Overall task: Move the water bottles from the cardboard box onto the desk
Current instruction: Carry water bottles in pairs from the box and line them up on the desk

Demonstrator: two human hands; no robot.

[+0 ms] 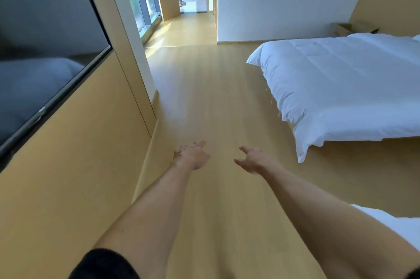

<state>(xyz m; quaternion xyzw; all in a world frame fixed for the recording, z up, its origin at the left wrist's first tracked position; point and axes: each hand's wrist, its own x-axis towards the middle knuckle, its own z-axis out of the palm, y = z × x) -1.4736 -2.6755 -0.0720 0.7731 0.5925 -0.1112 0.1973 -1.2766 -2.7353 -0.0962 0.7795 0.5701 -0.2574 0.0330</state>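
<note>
Both arms stretched fwd over the wood floor point(204, 96). Left hand point(192, 155) and right hand point(252, 160): fingers loosely spread, holding nothing. Cardboard box point(353, 28) far off, behind the bed point(341, 87); bottles not visible.

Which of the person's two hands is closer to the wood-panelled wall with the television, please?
The left hand: it reaches out beside the wall panelling, while the right hand is on the bed side.

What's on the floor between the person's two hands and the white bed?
Nothing: in the head view only bare wooden floor runs from the left hand and right hand, both empty, to the bed.
</note>
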